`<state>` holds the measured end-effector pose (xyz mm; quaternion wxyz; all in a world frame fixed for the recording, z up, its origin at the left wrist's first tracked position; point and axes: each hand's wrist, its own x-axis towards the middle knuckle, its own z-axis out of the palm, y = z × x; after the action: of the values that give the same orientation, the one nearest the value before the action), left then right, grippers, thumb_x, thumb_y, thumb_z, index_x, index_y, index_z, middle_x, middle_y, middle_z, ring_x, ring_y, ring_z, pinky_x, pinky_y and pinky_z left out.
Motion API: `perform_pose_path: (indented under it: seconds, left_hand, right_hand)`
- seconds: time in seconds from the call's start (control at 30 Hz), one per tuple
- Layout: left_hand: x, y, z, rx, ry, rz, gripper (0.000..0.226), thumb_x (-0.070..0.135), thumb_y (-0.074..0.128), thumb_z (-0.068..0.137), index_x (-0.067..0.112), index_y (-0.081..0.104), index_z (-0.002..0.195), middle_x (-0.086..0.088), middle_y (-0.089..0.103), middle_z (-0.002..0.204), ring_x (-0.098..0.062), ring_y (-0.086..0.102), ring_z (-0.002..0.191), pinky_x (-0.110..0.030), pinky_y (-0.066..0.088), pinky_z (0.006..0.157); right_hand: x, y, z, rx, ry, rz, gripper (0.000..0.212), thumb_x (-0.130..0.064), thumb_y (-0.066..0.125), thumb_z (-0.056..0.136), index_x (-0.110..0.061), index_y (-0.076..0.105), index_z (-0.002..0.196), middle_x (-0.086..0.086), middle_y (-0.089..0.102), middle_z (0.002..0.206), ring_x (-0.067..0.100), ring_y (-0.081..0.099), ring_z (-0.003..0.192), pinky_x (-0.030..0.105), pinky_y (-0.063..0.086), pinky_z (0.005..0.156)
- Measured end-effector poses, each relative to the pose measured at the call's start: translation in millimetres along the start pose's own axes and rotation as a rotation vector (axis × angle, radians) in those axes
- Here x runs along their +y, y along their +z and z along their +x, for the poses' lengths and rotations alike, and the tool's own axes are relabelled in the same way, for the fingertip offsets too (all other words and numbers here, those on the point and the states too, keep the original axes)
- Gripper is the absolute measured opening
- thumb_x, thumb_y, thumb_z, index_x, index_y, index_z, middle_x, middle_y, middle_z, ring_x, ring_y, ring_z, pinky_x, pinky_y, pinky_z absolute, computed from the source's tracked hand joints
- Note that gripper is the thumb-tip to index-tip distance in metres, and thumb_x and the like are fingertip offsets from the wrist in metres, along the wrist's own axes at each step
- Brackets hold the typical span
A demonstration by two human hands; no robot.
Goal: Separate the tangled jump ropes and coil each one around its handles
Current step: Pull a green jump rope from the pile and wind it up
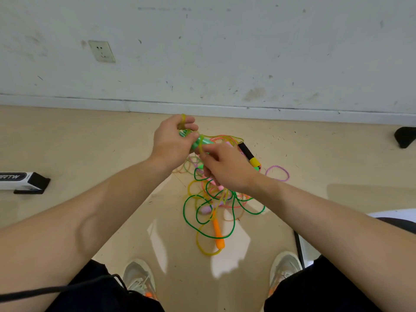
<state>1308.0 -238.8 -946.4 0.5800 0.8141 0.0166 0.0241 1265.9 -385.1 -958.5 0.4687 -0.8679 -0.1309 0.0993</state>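
Observation:
My left hand (pixel 173 140) grips a pair of light green handles (pixel 203 141) held above the floor, with a loop of yellow-green rope over its index finger. My right hand (pixel 225 170) pinches the same yellow-green rope (pixel 225 138) where it wraps the handles. Below them on the floor lies a tangle of ropes: a dark green rope (pixel 186 219), an orange handle (pixel 218 235), a pink handle (pixel 206 209), a black and yellow handle (pixel 249 155) and a purple loop (pixel 278 173).
A white and black box (pixel 22 182) lies on the floor at the left. A dark object (pixel 405 136) sits by the wall at the right. My two shoes (pixel 139 278) stand at the bottom. A white wall with a socket (pixel 102 51) is ahead.

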Motion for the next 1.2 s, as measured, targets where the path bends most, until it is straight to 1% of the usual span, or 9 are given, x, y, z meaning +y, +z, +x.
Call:
perform_pose_path:
  seconds: [0.1,0.2,0.37,0.47,0.67,0.73,0.9,1.03,1.2]
  left_hand:
    - [5.2,8.8,-5.5,0.014,-0.183,-0.233,0.023,0.0,0.064,0.093,0.01,0.059,0.113,-0.001,0.063,0.096,-0.015,0.063,0.086,-0.026,0.061,0.062]
    - [4.7,11.8,-4.4,0.011,-0.302,-0.341,0.022,0.003,0.067,0.092,0.008,0.058,0.112,-0.004,0.064,0.1,-0.021,0.065,0.086,-0.034,0.062,0.069]
    - [3.9,14.0,-6.6,-0.015,-0.369,-0.402,0.048,0.005,0.082,0.079,0.002,0.057,0.12,-0.007,0.063,0.103,-0.025,0.068,0.09,-0.047,0.06,0.083]
    - [4.0,16.7,-7.0,0.003,-0.366,-0.413,0.05,-0.007,0.08,0.076,0.001,0.057,0.119,-0.002,0.06,0.092,-0.023,0.064,0.084,-0.04,0.059,0.074]
    - [9.5,7.8,3.3,0.034,-0.396,-0.494,0.037,-0.007,0.074,0.08,0.003,0.057,0.112,-0.008,0.062,0.098,-0.023,0.066,0.081,-0.029,0.057,0.059]
    - [13.2,2.4,7.0,0.034,-0.424,-0.521,0.03,-0.006,0.071,0.083,0.006,0.058,0.107,-0.008,0.062,0.095,-0.026,0.066,0.085,-0.034,0.059,0.068]
    - [19.9,-8.1,8.5,-0.063,-0.435,-0.557,0.026,-0.006,0.066,0.087,0.005,0.06,0.109,-0.007,0.062,0.09,-0.024,0.067,0.078,-0.029,0.06,0.059]
    - [20.4,-14.5,10.4,-0.232,-0.403,-0.497,0.023,-0.003,0.066,0.088,0.008,0.064,0.109,-0.002,0.067,0.095,-0.023,0.069,0.084,-0.038,0.062,0.08]
    - [20.6,-26.8,10.1,-0.509,-0.323,-0.336,0.029,-0.006,0.063,0.087,0.01,0.065,0.11,0.003,0.071,0.094,-0.018,0.072,0.085,-0.037,0.062,0.078]
  right_hand:
    - [3.2,4.1,1.3,0.103,-0.104,-0.226,0.03,-0.022,0.044,0.104,-0.018,0.052,0.076,-0.006,0.051,0.058,0.01,0.044,0.049,0.027,0.032,0.05]
    - [6.8,6.9,2.3,0.163,-0.163,-0.349,0.031,-0.019,0.047,0.101,-0.024,0.041,0.071,-0.008,0.042,0.061,0.018,0.044,0.056,0.032,0.032,0.054]
    - [11.1,11.0,3.3,0.172,-0.204,-0.562,0.019,-0.023,0.045,0.102,-0.015,0.059,0.093,0.008,0.064,0.087,0.029,0.061,0.079,0.042,0.05,0.067]
    - [9.5,10.7,1.5,0.169,-0.194,-0.681,0.023,-0.029,0.043,0.104,-0.013,0.06,0.105,0.01,0.066,0.095,0.03,0.063,0.086,0.04,0.05,0.068]
    - [6.9,12.5,-5.7,0.201,-0.066,-0.405,0.022,-0.034,0.037,0.105,-0.028,0.053,0.091,-0.006,0.06,0.069,0.019,0.058,0.065,0.043,0.051,0.088]
    - [10.4,6.1,-2.8,0.081,0.015,-0.179,0.022,-0.027,0.041,0.105,-0.025,0.062,0.096,-0.009,0.064,0.071,0.011,0.059,0.066,0.034,0.051,0.077]
    - [21.8,-17.7,4.9,-0.024,-0.018,-0.039,0.027,-0.017,0.058,0.099,0.003,0.068,0.084,-0.007,0.043,0.056,0.005,0.036,0.053,0.021,0.031,0.054]
    - [27.6,-33.9,9.6,-0.028,0.028,-0.002,0.02,-0.021,0.069,0.093,-0.004,0.075,0.086,-0.004,0.04,0.06,0.009,0.032,0.057,0.024,0.025,0.053]
    - [33.5,-52.3,11.5,-0.119,0.061,-0.055,0.037,-0.024,0.072,0.09,0.002,0.058,0.069,-0.013,0.031,0.051,0.005,0.027,0.051,0.023,0.023,0.051]
